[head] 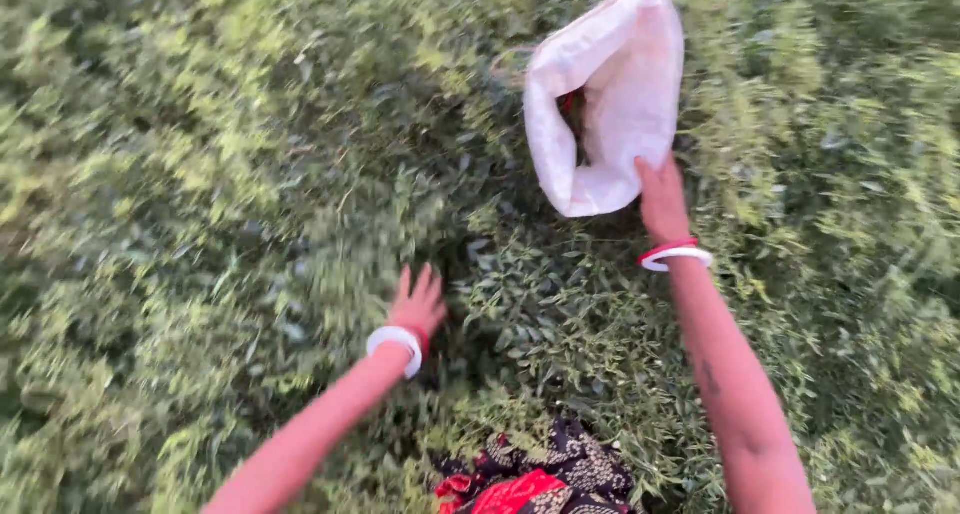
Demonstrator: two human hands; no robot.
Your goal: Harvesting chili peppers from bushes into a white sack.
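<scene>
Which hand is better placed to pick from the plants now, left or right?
Probably the left. The left hand is free, fingers spread, reaching down into the green plants. The right hand is busy gripping the edge of the white bag, held open above the plants.

One package only: a white woven plastic sack (pixel 615 94), limp and open-mouthed, held up over the green plants at upper right, its lower edge gripped in my right hand (pixel 662 196).

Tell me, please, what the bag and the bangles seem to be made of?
Bag: probably matte white woven plastic or cloth; it creases yet holds its mouth open. Bangles on the right wrist and left wrist: smooth white and red rings, perhaps plastic or shell; blur leaves it open.
</scene>
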